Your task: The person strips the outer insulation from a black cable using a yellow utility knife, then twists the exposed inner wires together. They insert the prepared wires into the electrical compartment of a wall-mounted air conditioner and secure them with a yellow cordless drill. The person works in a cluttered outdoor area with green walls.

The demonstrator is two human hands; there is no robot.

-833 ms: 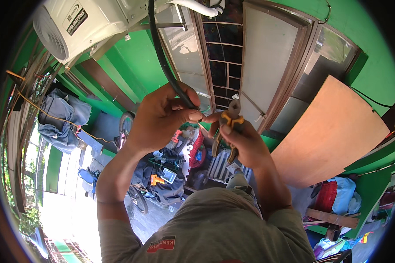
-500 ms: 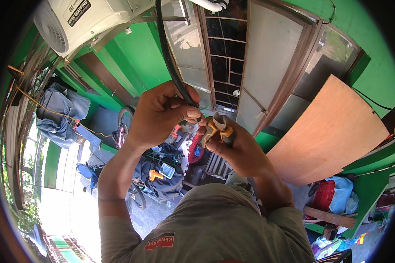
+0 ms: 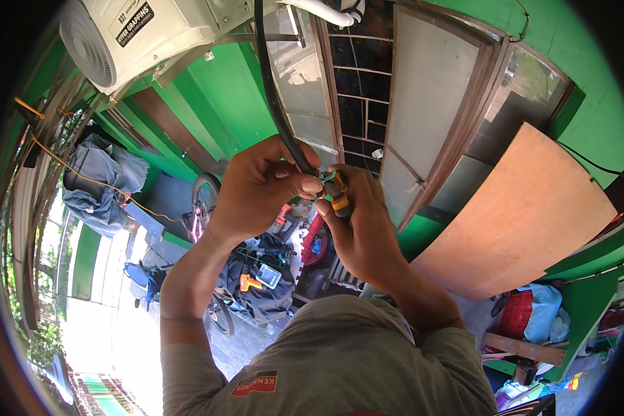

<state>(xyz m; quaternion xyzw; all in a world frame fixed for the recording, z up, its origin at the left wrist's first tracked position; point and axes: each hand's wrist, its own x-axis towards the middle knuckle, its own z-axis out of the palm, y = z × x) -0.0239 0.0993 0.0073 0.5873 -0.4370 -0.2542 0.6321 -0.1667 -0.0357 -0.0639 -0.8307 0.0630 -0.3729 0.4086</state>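
My left hand (image 3: 253, 191) grips the black cable (image 3: 272, 104) near its lower end, thumb and fingers closed around it. A thin green wire (image 3: 329, 176) shows at the cable's end. My right hand (image 3: 357, 222) is closed on pliers with yellow-and-dark handles (image 3: 339, 202), held against the cable end, just right of my left thumb. The pliers' jaws are mostly hidden by my fingers, so their exact grip on the wire is unclear.
An air-conditioner unit (image 3: 135, 38) with white piping is at top. Windows (image 3: 430, 104) and a wooden panel (image 3: 516, 215) are right. Below are a bicycle (image 3: 204, 197), an orange power tool (image 3: 249, 282) and clutter. Draped grey cloth (image 3: 104, 184) and cords (image 3: 142, 197) are left.
My right hand has moved up and inward, turning the pliers toward the cable end. My left hand and the cable have shifted slightly right. The green wire now shows beside my left thumb.
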